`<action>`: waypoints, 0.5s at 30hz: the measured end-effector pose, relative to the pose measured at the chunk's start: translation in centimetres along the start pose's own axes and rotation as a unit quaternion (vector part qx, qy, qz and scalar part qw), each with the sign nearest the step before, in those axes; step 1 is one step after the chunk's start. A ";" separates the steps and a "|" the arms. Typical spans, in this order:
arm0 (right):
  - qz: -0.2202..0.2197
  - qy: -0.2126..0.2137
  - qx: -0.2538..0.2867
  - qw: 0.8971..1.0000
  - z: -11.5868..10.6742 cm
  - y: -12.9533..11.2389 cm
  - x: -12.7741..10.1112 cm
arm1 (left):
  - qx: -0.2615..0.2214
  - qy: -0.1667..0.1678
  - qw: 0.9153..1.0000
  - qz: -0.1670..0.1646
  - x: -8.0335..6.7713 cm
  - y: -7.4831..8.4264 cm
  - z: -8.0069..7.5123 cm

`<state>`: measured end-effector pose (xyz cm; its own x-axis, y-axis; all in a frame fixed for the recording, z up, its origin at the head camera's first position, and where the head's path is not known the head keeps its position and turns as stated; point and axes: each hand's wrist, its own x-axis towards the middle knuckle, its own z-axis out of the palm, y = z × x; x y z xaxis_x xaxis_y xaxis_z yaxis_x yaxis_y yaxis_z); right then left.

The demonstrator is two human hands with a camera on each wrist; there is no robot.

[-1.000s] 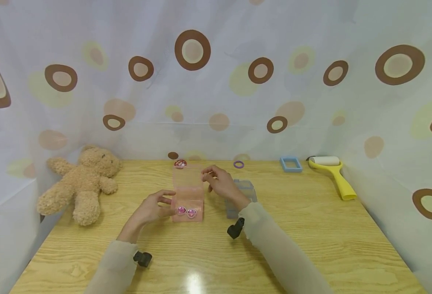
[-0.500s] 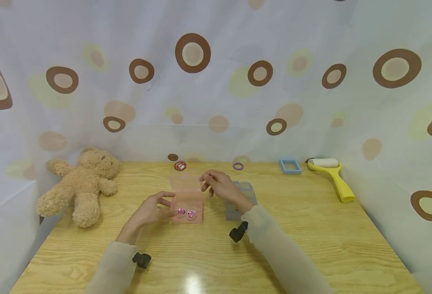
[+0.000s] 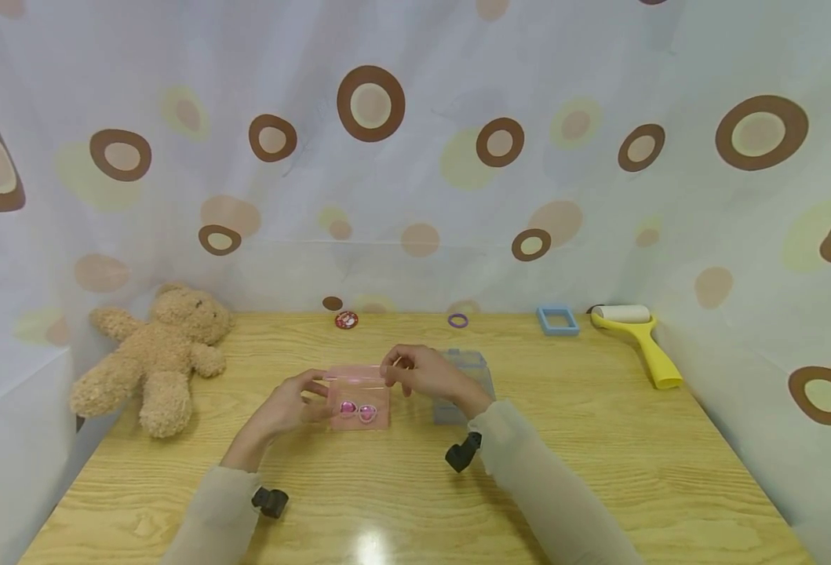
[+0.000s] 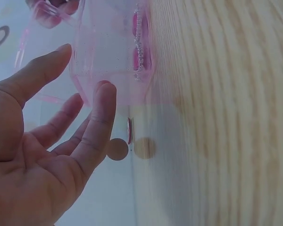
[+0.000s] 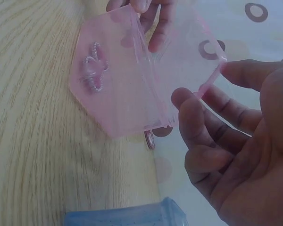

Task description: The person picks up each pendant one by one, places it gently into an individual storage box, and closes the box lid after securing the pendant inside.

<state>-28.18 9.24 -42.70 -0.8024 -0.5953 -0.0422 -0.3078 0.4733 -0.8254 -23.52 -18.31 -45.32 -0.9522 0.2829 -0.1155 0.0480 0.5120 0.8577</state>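
A see-through pink plastic pouch (image 3: 377,396) is on the wooden table between my hands. Its flap (image 3: 351,371) is raised and partly folded over. Through the pink front shows a small glasses-like ornament (image 3: 357,412), two pink gem pieces with beaded white rims. My right hand (image 3: 425,373) pinches the flap's right corner between thumb and forefinger, as the right wrist view shows. At the pouch's left side is my left hand (image 3: 288,404), fingers loosely spread, the forefinger's tip (image 4: 105,87) right at the pouch's edge.
A clear bluish plastic box (image 3: 468,361) lies partly under my right forearm. At the back are a round red badge (image 3: 347,319), a purple ring (image 3: 458,320), a blue square frame (image 3: 558,329) and a yellow-handled lint roller (image 3: 644,337). A teddy bear (image 3: 157,353) lies left.
My right hand has moved toward me, bringing the pouch's flap from laid back to folded down over the pouch. The badge behind is now uncovered. My left hand has stayed about in place.
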 end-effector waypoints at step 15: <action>-0.007 -0.004 -0.124 0.992 1.1 0.5 0.1 | -0.012 -0.010 1.000 0.006 -0.3 -0.1 -0.4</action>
<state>-27.87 8.70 -43.71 -0.7936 -0.6073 -0.0373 -0.4358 0.6101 -0.6617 -23.35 -18.81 -45.16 -0.9450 0.3063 -0.1148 0.0526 0.4885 0.8710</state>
